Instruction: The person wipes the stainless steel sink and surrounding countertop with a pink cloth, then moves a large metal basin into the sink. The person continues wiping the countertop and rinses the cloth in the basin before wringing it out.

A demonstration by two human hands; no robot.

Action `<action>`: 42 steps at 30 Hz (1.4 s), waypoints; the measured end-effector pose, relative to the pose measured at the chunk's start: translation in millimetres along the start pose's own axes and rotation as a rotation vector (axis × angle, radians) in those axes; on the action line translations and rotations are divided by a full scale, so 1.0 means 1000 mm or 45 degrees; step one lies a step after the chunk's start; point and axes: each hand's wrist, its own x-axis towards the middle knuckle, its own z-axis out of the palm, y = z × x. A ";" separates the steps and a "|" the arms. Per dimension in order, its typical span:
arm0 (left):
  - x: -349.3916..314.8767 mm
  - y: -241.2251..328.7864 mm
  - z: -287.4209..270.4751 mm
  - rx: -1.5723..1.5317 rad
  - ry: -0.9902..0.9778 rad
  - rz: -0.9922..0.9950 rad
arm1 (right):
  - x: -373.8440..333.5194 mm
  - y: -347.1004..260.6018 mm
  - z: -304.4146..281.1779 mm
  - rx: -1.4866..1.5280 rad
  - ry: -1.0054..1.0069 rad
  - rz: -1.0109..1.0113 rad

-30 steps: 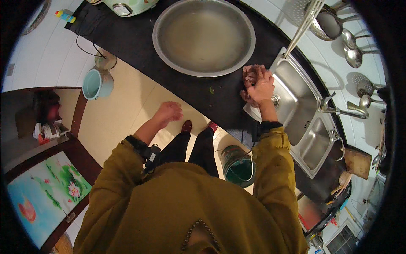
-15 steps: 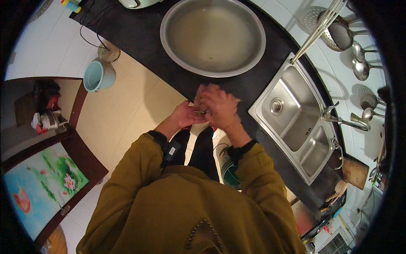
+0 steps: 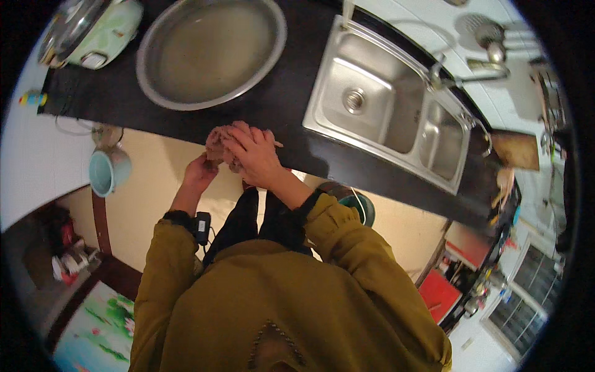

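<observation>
A crumpled pinkish-brown cloth (image 3: pixel 218 144) is bunched in front of me, at the front edge of the dark counter. My right hand (image 3: pixel 255 156) lies over it from the right, fingers bent and pressed into the fabric. At the cloth's lower left corner, my left hand (image 3: pixel 199 175) has its fingertips curled against it; the cloth partly hides them. Just beyond both hands stands a wide metal basin (image 3: pixel 282 31) of cloudy water on the counter.
Right of the basin is a double steel sink (image 3: pixel 317 118) with a faucet (image 3: pixel 474 77). A pale green rice cooker (image 3: pixel 110 37) stands at far left. On the floor are a light blue bucket (image 3: pixel 111 172) and a dark green bucket (image 3: pixel 367 208). Ladles and skimmers (image 3: pixel 489 37) hang on the wall.
The view has swung, so basin and sink appear farther left. My blurred right hand was over my open left palm; now it presses the cloth, with my left fingers curled at its edge.
</observation>
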 end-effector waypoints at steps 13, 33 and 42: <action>-0.044 0.009 0.084 0.884 -0.363 -0.437 | -0.250 0.096 -0.160 -0.501 -0.120 0.802; -0.062 -0.126 0.263 1.296 -0.720 -0.558 | -0.409 0.246 -0.279 -0.569 0.606 1.469; -0.105 -0.176 0.356 1.445 -0.963 -0.317 | -0.281 0.094 -0.255 -0.607 0.365 1.302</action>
